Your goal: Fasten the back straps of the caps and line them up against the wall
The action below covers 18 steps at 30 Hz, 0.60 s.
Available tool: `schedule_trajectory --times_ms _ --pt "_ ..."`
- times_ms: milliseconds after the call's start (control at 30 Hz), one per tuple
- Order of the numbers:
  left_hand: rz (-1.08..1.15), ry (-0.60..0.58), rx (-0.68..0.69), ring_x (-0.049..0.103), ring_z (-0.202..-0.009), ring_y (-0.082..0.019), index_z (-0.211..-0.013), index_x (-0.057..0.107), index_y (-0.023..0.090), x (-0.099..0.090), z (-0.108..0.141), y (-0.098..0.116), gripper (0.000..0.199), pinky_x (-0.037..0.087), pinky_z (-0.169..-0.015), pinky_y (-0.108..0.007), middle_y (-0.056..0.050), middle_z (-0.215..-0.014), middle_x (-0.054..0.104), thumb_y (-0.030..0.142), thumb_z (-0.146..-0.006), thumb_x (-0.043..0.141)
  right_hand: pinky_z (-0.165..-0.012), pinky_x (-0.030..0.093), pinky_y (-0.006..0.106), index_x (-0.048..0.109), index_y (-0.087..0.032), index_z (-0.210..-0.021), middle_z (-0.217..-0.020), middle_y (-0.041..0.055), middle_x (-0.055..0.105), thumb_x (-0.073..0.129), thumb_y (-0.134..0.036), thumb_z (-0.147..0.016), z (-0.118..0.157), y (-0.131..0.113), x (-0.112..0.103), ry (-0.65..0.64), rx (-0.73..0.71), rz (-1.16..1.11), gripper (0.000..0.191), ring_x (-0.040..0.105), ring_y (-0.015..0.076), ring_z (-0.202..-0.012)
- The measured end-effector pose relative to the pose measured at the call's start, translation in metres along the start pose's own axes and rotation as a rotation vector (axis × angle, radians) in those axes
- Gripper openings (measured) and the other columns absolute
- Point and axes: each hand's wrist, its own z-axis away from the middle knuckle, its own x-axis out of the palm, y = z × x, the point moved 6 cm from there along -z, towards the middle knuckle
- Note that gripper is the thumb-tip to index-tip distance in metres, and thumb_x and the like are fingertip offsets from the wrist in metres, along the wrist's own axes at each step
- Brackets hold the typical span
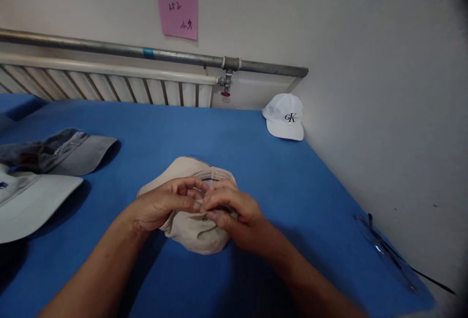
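A beige baseball cap (pixel 197 240) lies on the blue table, its brim pointing to the far left and part of its inside showing. Both hands meet over the cap's opening edge. The fingers of my left hand (pixel 166 201) are closed in a pinch at the edge of the cap. Right beside it, my right hand (pixel 237 210) grips the same edge between thumb and fingers. A small metal eyelet shows just below the fingertips. Exactly what part of the edge the fingertips pinch is hidden by the fingers.
On the left lie a grey cap (pixel 78 154) and a white cap (pixel 36 201). A white cap with black letters (pixel 287 115) sits at the far right corner by the wall. Eyeglasses (pixel 387 249) lie near the right edge. Behind the blue table (pixel 175 128) are a radiator (pixel 139 89) and pipe (pixel 109 47).
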Motion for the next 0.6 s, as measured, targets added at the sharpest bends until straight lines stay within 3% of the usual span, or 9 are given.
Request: schedule_trajectory --times_ms 133,233,600 --pt "0.070 0.012 -0.016 0.064 -0.060 -0.011 -0.096 0.065 0.015 0.002 0.000 0.001 0.036 0.049 -0.059 -0.021 -0.001 -0.074 0.070 0.011 -0.064 0.080 -0.093 0.046 0.038 0.064 -0.024 -0.095 -0.086 0.0013 0.067 0.060 -0.021 -0.088 0.000 -0.011 0.004 -0.050 -0.066 0.160 0.009 0.060 0.0176 -0.091" --pt "0.054 0.007 -0.005 0.063 -0.059 -0.010 -0.095 0.066 0.015 0.005 0.001 0.004 0.035 0.049 -0.057 -0.020 0.000 -0.073 0.070 0.009 -0.063 0.079 -0.093 0.046 0.038 0.064 -0.024 -0.090 -0.081 -0.0006 0.069 0.057 -0.019 -0.091 -0.002 -0.014 0.002 -0.029 -0.085 0.106 0.009 0.062 0.0156 -0.083" --pt "-0.040 0.051 -0.004 0.063 -0.062 -0.012 -0.094 0.065 0.015 0.005 0.002 0.004 0.033 0.048 -0.061 -0.023 -0.001 -0.072 0.070 0.013 -0.064 0.080 -0.087 0.047 0.036 0.063 -0.023 -0.086 -0.081 0.0000 0.065 0.063 -0.024 -0.088 -0.001 -0.003 -0.001 -0.009 0.006 -0.015 0.002 0.060 0.0165 -0.088"
